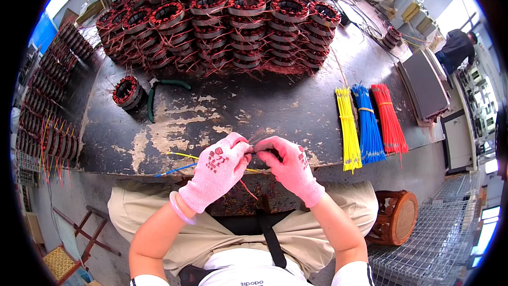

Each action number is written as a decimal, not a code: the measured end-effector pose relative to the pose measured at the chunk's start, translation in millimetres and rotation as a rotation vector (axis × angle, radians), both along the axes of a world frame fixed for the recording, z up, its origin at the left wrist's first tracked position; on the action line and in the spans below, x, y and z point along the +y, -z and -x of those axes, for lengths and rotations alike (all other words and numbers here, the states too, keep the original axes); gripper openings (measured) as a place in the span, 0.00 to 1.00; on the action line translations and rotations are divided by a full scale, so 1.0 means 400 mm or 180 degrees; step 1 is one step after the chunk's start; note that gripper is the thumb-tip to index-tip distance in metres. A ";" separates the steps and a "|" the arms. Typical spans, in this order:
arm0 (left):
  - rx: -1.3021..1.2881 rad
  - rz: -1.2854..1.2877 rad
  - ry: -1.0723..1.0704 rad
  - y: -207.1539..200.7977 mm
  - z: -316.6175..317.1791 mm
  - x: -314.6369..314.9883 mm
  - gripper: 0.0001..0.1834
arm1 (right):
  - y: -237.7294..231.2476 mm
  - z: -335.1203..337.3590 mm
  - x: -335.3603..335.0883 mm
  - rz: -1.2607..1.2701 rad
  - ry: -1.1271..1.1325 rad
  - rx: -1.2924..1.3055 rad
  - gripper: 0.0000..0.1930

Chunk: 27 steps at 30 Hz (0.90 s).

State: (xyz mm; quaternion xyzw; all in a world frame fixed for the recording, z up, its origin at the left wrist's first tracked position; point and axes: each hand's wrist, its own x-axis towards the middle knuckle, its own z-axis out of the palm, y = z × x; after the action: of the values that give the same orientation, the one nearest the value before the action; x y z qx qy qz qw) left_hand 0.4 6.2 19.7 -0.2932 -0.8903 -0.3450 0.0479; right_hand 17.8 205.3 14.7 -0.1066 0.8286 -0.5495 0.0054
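Both hands, in pink gloves, meet at the near edge of the dark table. My left hand (pixel 219 167) is closed on lead wires: a yellow wire (pixel 182 155) and a blue wire (pixel 177 169) stick out to its left, and a red wire (pixel 248 189) hangs below. Fingertips of my right hand (pixel 288 164) are pinched together right beside the left ones. Thin copper-coloured strands (pixel 258 136) show just above the fingertips. What exactly the right fingers grip is hidden. Farther left on the table stand a single wound stator (pixel 127 93) and green-handled pliers (pixel 152 100).
Stacked stators (pixel 246 32) fill the table's far side; more stators (pixel 47 95) stand at left. Yellow (pixel 347 130), blue (pixel 369 127) and red (pixel 389 122) wire bundles lie at right. Beyond are grey panels (pixel 423 85), a wooden stool (pixel 394 217) and another person (pixel 456 50).
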 end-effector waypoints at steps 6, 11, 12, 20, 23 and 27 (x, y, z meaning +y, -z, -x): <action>-0.0206 -0.0210 -0.0062 0.013 -0.017 0.003 0.08 | -0.034 0.014 0.001 0.0205 -0.0096 -0.0783 0.07; 0.0012 -0.0413 0.0077 0.044 -0.008 0.016 0.09 | 0.053 0.038 0.035 0.0611 -0.0009 -0.1049 0.09; -0.0017 -0.0427 0.0034 0.051 -0.010 0.008 0.09 | 0.008 0.019 0.022 0.0198 0.0104 -0.0780 0.10; -0.0109 -0.0451 0.0087 0.045 -0.009 0.012 0.09 | 0.019 -0.027 0.032 -0.2547 -0.0244 0.1906 0.21; -0.0048 -0.0475 0.0161 0.043 -0.005 0.009 0.08 | 0.029 -0.008 0.029 -0.2097 -0.0372 0.1589 0.14; -0.0041 -0.0457 0.0262 0.047 -0.003 0.003 0.10 | 0.015 0.024 0.034 0.0676 -0.0537 -0.2123 0.08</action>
State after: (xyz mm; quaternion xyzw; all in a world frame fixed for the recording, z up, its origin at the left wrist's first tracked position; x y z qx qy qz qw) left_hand 1.8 7.4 1.0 -0.3232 -0.8508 -0.4115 0.0489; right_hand 8.3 219.0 8.6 0.0106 0.7078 -0.6348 0.3097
